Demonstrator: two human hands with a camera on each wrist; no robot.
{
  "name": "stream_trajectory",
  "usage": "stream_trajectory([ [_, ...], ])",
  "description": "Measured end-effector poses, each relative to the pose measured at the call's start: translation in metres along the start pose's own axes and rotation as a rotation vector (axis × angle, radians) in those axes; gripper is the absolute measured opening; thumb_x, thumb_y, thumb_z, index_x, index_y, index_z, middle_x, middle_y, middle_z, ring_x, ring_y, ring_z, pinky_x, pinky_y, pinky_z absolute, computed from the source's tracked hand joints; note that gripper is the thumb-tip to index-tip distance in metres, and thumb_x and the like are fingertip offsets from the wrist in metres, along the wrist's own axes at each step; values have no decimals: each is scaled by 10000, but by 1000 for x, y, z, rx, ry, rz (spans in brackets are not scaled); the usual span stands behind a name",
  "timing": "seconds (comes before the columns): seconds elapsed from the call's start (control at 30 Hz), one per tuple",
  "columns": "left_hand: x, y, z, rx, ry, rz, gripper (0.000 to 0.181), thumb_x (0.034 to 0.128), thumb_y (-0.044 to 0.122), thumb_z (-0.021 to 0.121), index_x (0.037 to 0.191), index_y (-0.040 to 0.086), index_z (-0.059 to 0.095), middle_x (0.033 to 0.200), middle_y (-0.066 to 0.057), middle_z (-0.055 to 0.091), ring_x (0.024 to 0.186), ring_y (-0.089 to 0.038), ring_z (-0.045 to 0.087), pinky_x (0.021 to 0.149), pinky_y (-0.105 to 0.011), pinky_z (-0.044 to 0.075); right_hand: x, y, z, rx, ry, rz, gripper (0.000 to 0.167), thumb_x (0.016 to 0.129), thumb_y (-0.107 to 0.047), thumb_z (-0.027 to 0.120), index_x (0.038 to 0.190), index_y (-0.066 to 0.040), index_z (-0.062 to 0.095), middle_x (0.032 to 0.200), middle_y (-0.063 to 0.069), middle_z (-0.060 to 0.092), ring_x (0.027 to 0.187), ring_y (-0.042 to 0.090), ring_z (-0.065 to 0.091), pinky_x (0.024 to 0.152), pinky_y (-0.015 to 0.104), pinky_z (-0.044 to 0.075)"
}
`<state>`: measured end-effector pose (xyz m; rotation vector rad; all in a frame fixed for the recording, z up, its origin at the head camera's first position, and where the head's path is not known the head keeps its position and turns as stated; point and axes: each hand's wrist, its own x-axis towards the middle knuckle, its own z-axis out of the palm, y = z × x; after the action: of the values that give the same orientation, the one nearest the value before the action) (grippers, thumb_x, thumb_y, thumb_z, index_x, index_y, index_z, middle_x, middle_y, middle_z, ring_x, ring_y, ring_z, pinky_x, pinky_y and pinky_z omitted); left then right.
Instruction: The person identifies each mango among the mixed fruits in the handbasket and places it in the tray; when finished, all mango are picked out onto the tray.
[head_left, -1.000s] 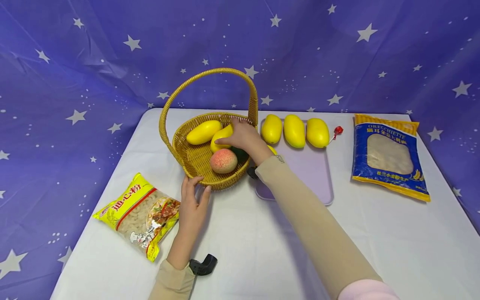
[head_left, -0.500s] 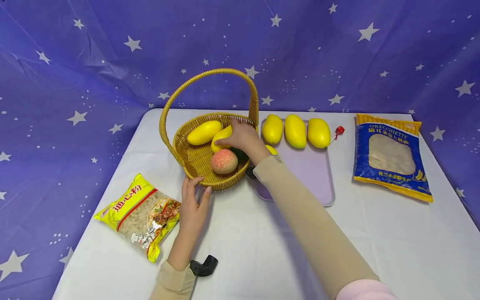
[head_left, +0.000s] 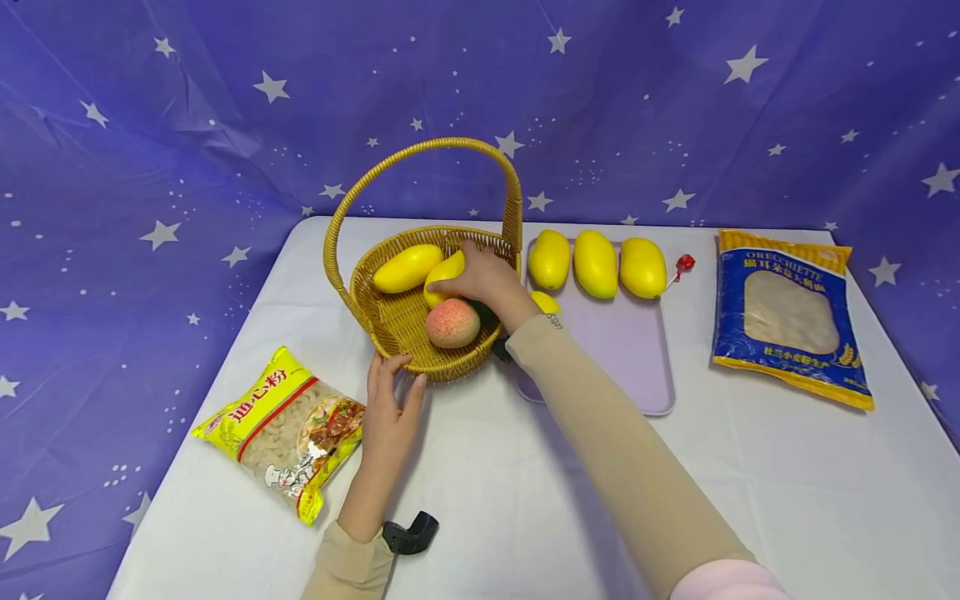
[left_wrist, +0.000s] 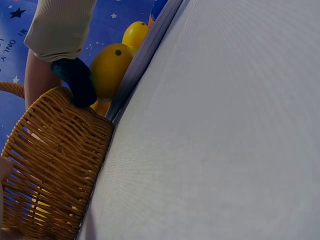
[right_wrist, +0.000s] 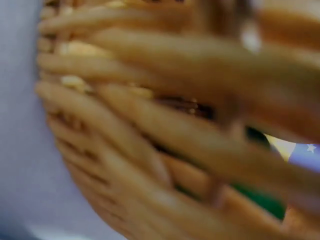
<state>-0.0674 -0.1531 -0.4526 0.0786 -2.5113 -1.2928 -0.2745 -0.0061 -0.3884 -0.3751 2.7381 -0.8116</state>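
In the head view, a woven basket (head_left: pixel 444 368) with a tall handle stands left of the table's middle. My right hand (head_left: pixel 489 282) reaches inside and grips a yellow mango (head_left: pixel 444 277), thumb on its near side. Another mango (head_left: pixel 408 268) lies to its left, and a pinkish peach (head_left: pixel 453 323) sits in front. A dark green thing (head_left: pixel 486 314) is mostly hidden under my hand. My left hand (head_left: pixel 390 421) holds the basket's near rim, finger over the edge and thumb outside. In the left wrist view the basket's wall (left_wrist: pixel 60 155) shows; woven strands (right_wrist: pixel 150 115) fill the right wrist view.
Beside the basket lies a lilac tray (head_left: pixel 633 367) with several mangoes (head_left: pixel 596 264) on it, one partly behind my right sleeve. A red lollipop (head_left: pixel 685 263) lies by the tray. A yellow pasta bag (head_left: pixel 288 433) is at left, a blue orecchiette bag (head_left: pixel 787 321) at right.
The whole head view has shifted slightly. Both hands keep their places, the right on the mango and the left at the basket's rim.
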Motion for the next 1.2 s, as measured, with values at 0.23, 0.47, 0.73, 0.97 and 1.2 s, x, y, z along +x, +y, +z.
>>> stream_trajectory([
  [0.23,0,1,0,-2,-1,1,370,985,343,557,1313,201,465,1571,-143,183,1385,-387,278,958,-652,350,1,2,1,76,16,-26,986,741,-655,690,1485,-130,312,1429,125,441,1275,293,427,1037,448,359],
  [0.47,0,1,-1,-7,7,12,358,990,331,549,1315,210,460,1569,-151,185,1370,-393,304,950,-650,361,2,2,1,112,7,-47,984,753,-608,718,1503,-140,286,1472,96,404,1349,293,343,1066,464,323],
  [0.73,0,0,-1,-4,5,3,349,993,330,544,1312,216,462,1566,-155,191,1374,-392,295,963,-651,347,3,3,2,133,18,-61,955,768,-543,739,1517,-182,267,1513,96,344,1399,302,263,1072,490,306],
  [0.97,0,0,-1,-3,-2,-12,353,995,342,535,1317,218,458,1571,-149,178,1368,-408,299,965,-650,346,4,3,3,137,82,-102,915,766,-482,774,1506,-221,303,1476,151,326,1307,311,383,1027,469,369],
  [1.2,-1,-1,0,0,-7,-14,357,997,345,531,1321,216,454,1575,-143,167,1364,-411,305,953,-648,359,4,3,4,170,137,-103,917,748,-491,793,1494,-257,315,1353,154,349,1141,269,490,938,410,445],
])
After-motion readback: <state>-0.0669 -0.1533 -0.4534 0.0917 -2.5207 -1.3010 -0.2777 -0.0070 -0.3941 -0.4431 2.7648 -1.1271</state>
